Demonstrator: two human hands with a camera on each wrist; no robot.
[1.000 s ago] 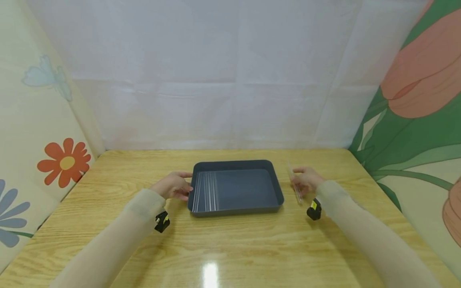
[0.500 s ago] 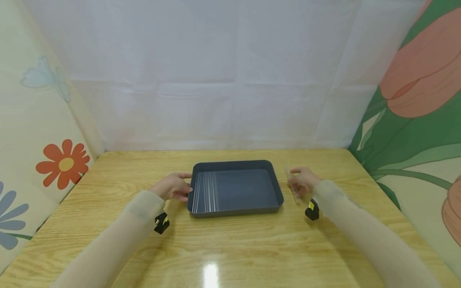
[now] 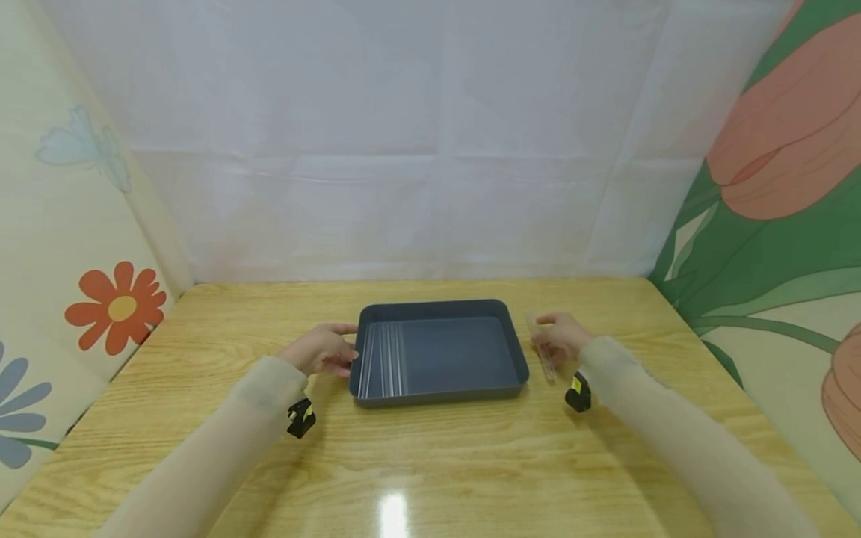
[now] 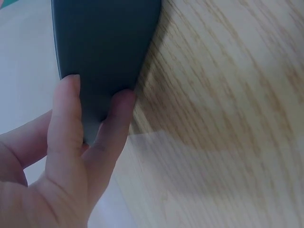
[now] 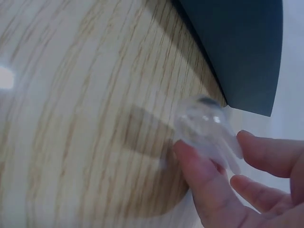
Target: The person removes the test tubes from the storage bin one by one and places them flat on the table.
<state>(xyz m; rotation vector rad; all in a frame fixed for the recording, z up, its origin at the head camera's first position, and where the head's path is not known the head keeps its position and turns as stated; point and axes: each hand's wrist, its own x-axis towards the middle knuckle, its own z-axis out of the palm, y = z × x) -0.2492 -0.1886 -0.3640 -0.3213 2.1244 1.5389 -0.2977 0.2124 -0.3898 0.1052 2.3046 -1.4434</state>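
A shallow dark grey tray point(image 3: 447, 400) lies between my hands, with several clear, shiny sticks or tubes point(image 3: 393, 359) side by side at its left end. My left hand point(image 3: 326, 350) rests its fingers on the outside of the tray's left short wall. In the left wrist view the fingertips point(image 4: 124, 95) touch that wall, one of them up at its rim. To the right of the tray, my right hand point(image 3: 563, 336) holds a clear tube point(image 3: 547, 364) between thumb and fingers. Its rounded, see-through end point(image 5: 202, 118) points at the right wrist camera, close to the tray's corner.
The tray stands on a glossy wood-grain table point(image 3: 444, 471). A white cloth point(image 3: 430, 149) hangs behind the far edge, and flower-patterned panels point(image 3: 773, 299) flank both sides. Each wrist wears a small black camera point(image 3: 578, 392).
My right hand has moved slightly left toward the tray with the clear tube in its grip. The left hand and the tray stay where they were.
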